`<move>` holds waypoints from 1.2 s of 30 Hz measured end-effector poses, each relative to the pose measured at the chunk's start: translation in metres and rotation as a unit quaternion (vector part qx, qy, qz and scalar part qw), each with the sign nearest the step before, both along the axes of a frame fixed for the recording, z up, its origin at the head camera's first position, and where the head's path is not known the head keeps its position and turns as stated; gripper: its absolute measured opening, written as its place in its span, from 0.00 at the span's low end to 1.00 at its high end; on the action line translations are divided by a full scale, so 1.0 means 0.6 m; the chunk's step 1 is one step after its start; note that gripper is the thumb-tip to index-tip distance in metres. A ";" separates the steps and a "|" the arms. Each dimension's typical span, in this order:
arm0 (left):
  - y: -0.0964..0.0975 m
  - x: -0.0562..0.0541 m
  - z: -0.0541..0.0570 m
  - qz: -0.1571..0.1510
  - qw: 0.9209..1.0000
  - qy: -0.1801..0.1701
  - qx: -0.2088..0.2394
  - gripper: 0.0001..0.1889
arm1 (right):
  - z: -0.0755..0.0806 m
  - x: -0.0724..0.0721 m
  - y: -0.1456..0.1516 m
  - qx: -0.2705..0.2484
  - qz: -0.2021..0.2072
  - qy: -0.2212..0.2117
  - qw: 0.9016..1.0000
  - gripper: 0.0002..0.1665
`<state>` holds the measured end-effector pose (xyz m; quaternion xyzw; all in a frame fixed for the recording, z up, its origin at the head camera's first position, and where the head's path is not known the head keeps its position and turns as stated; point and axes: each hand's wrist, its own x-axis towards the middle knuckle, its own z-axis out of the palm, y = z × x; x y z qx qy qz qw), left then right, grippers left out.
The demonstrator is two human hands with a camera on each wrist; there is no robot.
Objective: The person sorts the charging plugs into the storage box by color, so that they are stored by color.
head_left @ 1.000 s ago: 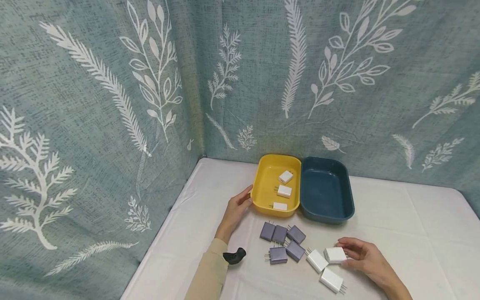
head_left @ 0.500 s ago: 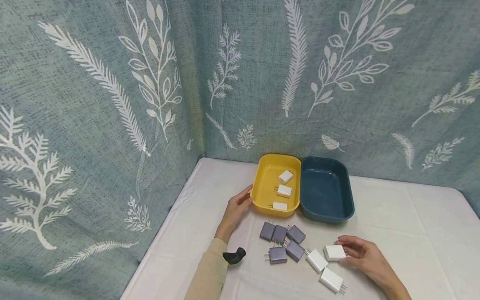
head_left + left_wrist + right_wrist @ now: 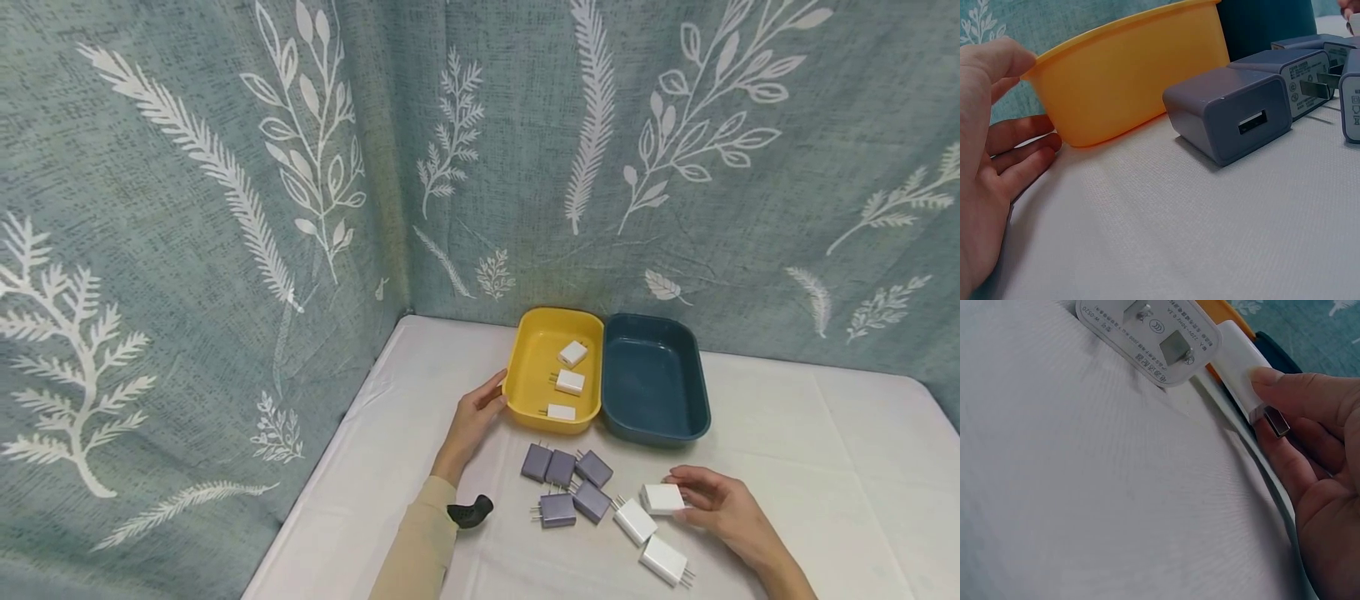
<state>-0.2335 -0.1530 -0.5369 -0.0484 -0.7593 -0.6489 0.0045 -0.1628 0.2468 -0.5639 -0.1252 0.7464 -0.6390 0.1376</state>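
My right hand [image 3: 723, 508] pinches a white USB wall charger [image 3: 662, 499] between thumb and fingers, its metal prongs turned toward the palm. In the right wrist view this charger [image 3: 1239, 369] is tilted, close to another white charger [image 3: 1154, 337]. Two white chargers, one [image 3: 635, 522] and a second [image 3: 664, 560], lie on the cloth just left of the hand. My left hand [image 3: 470, 421] touches the left side of the yellow tray [image 3: 551, 424]; in the left wrist view the thumb is at the rim, with loosely extended fingers beside the wall. Three white chargers, including one [image 3: 570, 382], lie inside.
A dark blue tray [image 3: 656, 436] stands against the yellow one's right side. Several purple-grey chargers [image 3: 557, 510] lie in front of the trays. A small black bird-shaped object [image 3: 471, 512] shows beside the left sleeve. A patterned curtain [image 3: 480, 167] borders the white-covered table.
My right hand has shifted slightly left and away from me, carrying the white charger with it. The left hand stays at the yellow tray.
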 end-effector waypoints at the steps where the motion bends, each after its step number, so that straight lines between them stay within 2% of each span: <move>1: 0.001 0.000 0.001 0.001 1.000 0.000 -0.003 0.25 | 0.001 0.000 -0.001 0.002 -0.001 0.001 1.000 0.39; 6: 0.001 0.000 0.002 0.002 1.000 0.000 -0.007 0.25 | 0.004 -0.004 -0.004 0.013 -0.015 -0.007 1.000 0.40; 15: 0.000 0.000 0.001 0.001 1.000 0.002 -0.001 0.25 | 0.005 -0.006 -0.011 0.002 -0.007 0.017 1.000 0.39; 29: 0.003 0.003 0.004 0.006 1.000 0.002 -0.008 0.25 | 0.008 -0.008 -0.030 0.001 -0.017 0.026 1.000 0.38; 36: 0.003 0.004 0.005 0.003 1.000 0.008 -0.009 0.25 | 0.010 -0.008 -0.040 0.012 -0.031 0.015 0.999 0.38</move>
